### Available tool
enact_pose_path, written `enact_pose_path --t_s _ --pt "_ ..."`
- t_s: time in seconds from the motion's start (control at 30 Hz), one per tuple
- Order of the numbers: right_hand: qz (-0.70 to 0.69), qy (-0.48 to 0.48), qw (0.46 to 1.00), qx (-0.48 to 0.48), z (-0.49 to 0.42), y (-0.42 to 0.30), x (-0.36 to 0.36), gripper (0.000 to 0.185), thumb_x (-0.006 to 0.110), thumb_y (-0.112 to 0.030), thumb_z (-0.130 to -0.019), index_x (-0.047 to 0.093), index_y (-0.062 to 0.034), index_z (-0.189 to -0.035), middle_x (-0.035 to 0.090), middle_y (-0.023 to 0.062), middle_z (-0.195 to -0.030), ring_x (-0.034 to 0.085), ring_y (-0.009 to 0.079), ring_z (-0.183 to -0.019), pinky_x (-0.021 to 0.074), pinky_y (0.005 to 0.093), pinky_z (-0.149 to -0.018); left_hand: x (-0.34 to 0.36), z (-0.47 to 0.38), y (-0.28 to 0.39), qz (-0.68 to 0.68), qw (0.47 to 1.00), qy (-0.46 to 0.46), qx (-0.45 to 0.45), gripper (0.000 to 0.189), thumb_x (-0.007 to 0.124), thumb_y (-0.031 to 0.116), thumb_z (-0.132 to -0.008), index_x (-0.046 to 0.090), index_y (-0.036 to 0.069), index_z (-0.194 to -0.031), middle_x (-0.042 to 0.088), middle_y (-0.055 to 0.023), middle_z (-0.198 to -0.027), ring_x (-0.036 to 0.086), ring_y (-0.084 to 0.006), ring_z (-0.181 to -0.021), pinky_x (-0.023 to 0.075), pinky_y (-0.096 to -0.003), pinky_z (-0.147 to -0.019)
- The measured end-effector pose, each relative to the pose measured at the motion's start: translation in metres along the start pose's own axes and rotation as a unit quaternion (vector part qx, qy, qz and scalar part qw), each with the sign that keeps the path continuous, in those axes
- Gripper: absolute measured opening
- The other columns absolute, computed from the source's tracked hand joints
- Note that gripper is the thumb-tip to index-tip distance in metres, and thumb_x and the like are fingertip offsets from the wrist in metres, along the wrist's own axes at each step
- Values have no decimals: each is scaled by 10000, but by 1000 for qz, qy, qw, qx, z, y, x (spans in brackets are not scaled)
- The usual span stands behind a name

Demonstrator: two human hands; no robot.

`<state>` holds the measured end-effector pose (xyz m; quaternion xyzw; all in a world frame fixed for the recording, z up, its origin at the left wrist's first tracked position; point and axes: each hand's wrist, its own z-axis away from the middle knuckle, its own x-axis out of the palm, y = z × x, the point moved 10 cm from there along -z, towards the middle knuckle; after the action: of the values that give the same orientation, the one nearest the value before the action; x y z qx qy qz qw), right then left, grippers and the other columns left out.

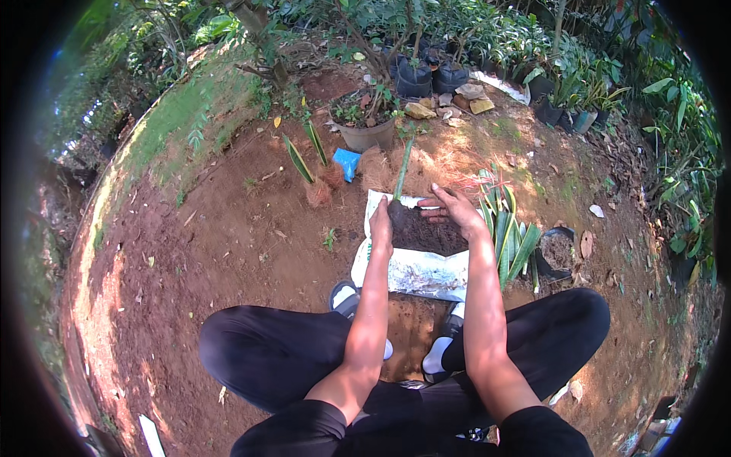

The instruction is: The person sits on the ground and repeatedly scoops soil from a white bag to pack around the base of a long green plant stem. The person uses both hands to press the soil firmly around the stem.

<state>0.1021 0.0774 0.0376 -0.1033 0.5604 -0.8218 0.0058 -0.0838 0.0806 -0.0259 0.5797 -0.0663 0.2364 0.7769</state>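
A white sack (425, 274) lies open before me with dark soil (434, 231) in it. At its left side my left hand (381, 224) holds a clump of dark soil at the base of an upright snake plant leaf (404, 168). My right hand (451, 210) is over the soil, fingers spread, with nothing seen in it. Variegated snake plant leaves (505, 240) lie beside the sack on the right. Brown fibre (420, 165) is heaped behind the sack. Two fibre-wrapped root balls (318, 193) with snake plant leaves stand to the left, near a blue plastic packet (346, 164).
A round plant pot (366, 135) stands beyond the fibre, with stones (421, 111) to its right. Black grow bags (413, 80) stand farther back. A black container (555, 251) with soil is at the right. My bent knees flank the sack.
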Motion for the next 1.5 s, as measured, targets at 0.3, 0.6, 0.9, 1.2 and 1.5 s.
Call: enact_pose_path --t_s 0.3,0.6,0.9,1.2,1.5 --pt "34 137 989 47 -34 85 -75 683 625 -481 -901 437 -24 -1372 616 197 -1238 632 258 -1054 515 362 -792 1 12 42 113 988 -4 108 438 382 390 -1024 604 14 -992 678 -101 -859 622 -164 -596 514 -291 -548" --pt "506 171 846 -7 -34 143 -47 858 625 -555 -852 387 73 -1387 382 317 -1426 413 403 -1323 377 433 -1078 -7 10 42 135 984 19 115 414 390 376 -1021 610 26 -986 661 -83 -829 610 -143 -629 513 -282 -573" --pt "562 101 820 48 -33 146 -23 601 658 -371 -877 522 37 -1297 600 264 -1214 557 380 -1178 439 433 -1015 -1 10 40 140 982 13 123 419 407 390 -1010 617 27 -1013 644 -53 -802 592 -123 -643 497 -279 -595" --pt "154 205 966 40 -36 155 -85 564 754 -344 -827 597 1 -1245 653 157 -1176 617 271 -1081 458 360 -956 -6 -1 33 140 983 25 119 472 390 426 -1006 602 8 -1060 610 -59 -867 589 -142 -732 496 -295 -671" --pt "-278 160 944 77 -58 162 -75 629 572 -610 -887 608 -67 -1204 631 76 -1005 548 218 -970 443 380 -807 7 8 28 162 983 14 82 506 371 464 -1011 580 11 -1093 624 -65 -854 609 -163 -721 509 -309 -671"
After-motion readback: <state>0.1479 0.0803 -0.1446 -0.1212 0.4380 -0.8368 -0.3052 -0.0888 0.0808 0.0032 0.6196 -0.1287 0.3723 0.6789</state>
